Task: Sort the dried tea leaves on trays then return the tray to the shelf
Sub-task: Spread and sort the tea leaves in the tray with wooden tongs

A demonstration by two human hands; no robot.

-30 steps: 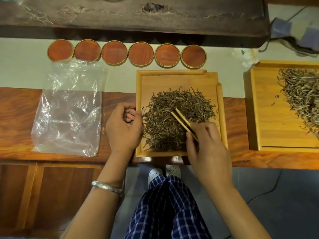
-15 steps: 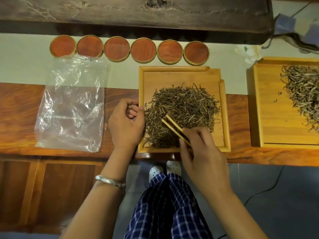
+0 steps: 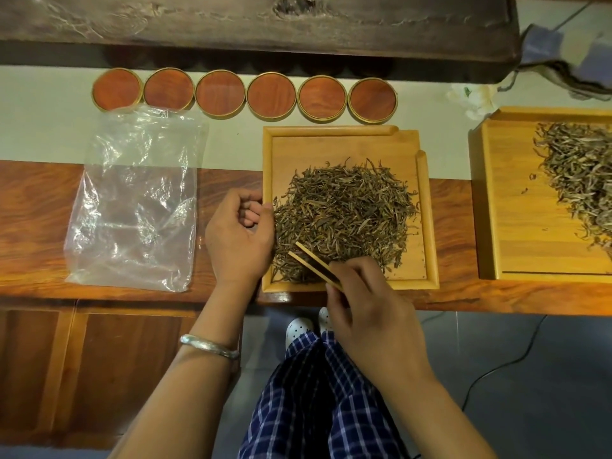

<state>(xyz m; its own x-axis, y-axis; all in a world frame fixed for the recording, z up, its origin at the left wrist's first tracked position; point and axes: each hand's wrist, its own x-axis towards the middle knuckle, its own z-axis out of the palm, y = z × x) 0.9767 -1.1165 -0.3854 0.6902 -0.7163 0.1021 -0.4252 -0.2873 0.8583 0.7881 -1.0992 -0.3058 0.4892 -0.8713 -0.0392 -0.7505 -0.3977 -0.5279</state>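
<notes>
Wooden table (image 3: 39, 207), right hand (image 3: 371, 313) pinching tweezers (image 3: 314, 266)

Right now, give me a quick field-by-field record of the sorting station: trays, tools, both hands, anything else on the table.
near tray: wooden tray, at the table's front edge, holding a pile of dark tea leaves
second tray: larger tray to the right, paler leaves, cut off by the frame
right hand: right hand holds bamboo tweezers, tips in the pile's near-left part
left hand: left hand, fingers curled, at the near tray's left rim
lids: six round wooden lids in a row behind
bag: clear plastic bag, flat, left of the hands
</notes>
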